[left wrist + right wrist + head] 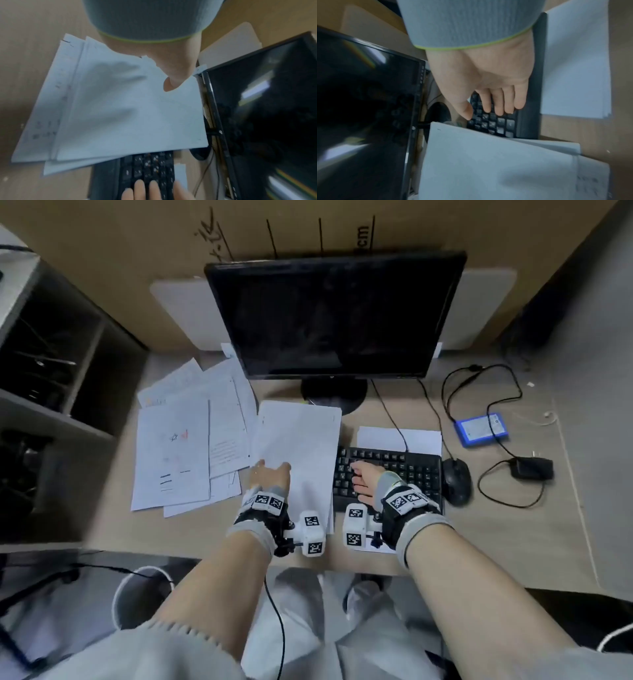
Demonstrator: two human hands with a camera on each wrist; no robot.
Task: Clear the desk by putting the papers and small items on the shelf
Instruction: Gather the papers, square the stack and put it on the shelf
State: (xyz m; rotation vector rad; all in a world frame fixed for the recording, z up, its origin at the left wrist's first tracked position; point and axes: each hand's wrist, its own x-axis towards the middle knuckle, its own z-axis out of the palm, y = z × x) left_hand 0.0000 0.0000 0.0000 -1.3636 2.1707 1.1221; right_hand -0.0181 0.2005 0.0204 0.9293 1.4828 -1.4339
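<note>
Papers (298, 446), blank stack, lie on the table (191, 529) at 6 o'clock from the monitor (335, 316), edge over the keyboard (387, 474); printed sheets (178, 453) are spread at their 9 o'clock.

Head view: only here do the shelf (51, 364) at 9 o'clock, blue drive (481, 429), mouse (455, 481) and adapter (531, 469) at 3 o'clock show. Left hand (270, 475) is at the stack's left edge, thumb and forefinger spread. Right hand (366, 481) lies on the keys, fingers straight.

Left wrist view: shows the grip the head view hides. Left hand (171, 65) has its thumb on top of the lifted papers (133, 108), fingers shadowed through from beneath, holding the sheets. Right fingertips (139, 188) show at 6 o'clock on the keyboard (147, 169).

Right wrist view: right hand (488, 75) palm down, fingers together and loosely extended, tips on the keyboard (498, 121); grip wide, holding nothing. Papers (488, 165) overlap the keyboard's end at 6 o'clock; a second white sheet (573, 67) lies at 3 o'clock.
</note>
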